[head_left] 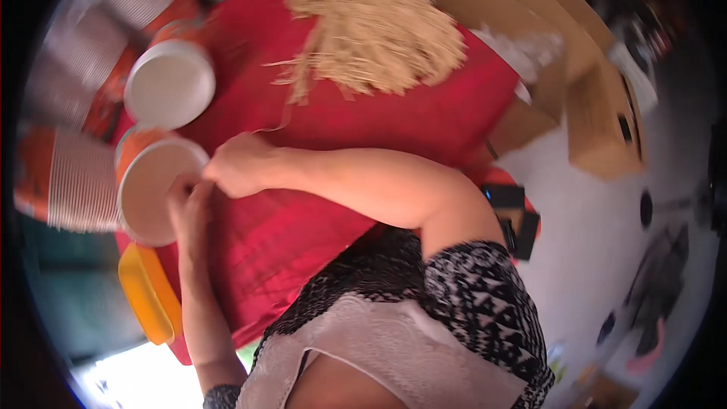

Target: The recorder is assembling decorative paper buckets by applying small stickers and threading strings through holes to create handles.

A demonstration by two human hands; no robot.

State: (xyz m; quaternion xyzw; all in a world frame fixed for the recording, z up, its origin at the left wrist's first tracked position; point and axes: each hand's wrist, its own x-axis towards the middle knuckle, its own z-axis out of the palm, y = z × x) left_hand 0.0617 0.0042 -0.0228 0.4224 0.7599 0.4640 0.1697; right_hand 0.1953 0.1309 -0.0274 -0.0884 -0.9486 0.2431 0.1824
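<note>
A paper cup (151, 185), orange outside and white inside, lies with its mouth toward me on the red cloth (424, 117) at the left. My left hand (189, 204) comes up from below and grips the cup's rim on its right side. My right hand (238, 163) reaches across from the right. Its fingers are closed and pinch at the same rim, touching my left hand. A thin tan strip (286, 110) curves from this hand toward a big pile of tan strips (379, 30) at the top of the cloth.
A second cup of the same kind (168, 82) stands above the first. Ribbed stacks of cups (72, 182) line the left edge. A yellow tray (148, 295) sits at the lower left. Cardboard boxes (602, 117) stand at the upper right, over a pale floor.
</note>
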